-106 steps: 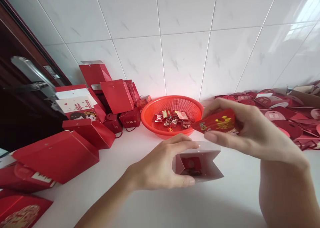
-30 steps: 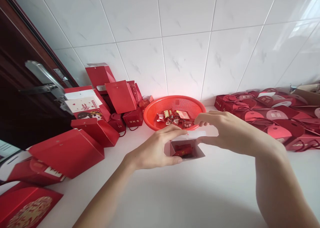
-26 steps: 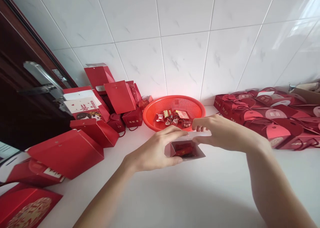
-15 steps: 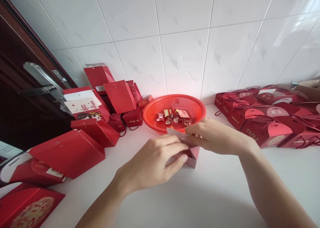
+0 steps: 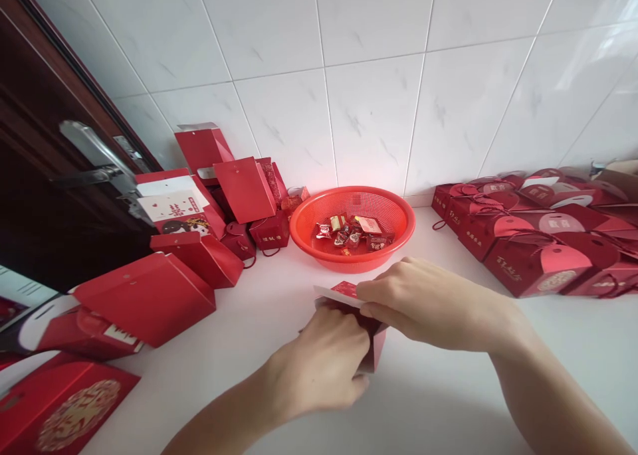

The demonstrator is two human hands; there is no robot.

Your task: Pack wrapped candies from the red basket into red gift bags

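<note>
A small red gift box (image 5: 379, 351) stands on the white counter with its top flaps up. The fingers of my left hand (image 5: 323, 359) reach down into its opening, so the fingertips and anything in them are hidden; the thumb stays outside, along the near side. My right hand (image 5: 419, 302) pinches the box's upper edge on the right. Just behind the box is a red plastic basket (image 5: 343, 264) with several wrapped candies (image 5: 353, 238) in it.
Several red gift boxes (image 5: 142, 295) stand on the left, some with raised flaps. Rows of closed red boxes (image 5: 508, 262) with cords fill the right side. A tiled wall (image 5: 369, 123) is behind, and a dark door with a metal handle (image 5: 94, 149) is at the left.
The box has come nearer to me, away from the basket. My left hand has moved from its side to fingers inside the opening. My right hand has come nearer with the box.
</note>
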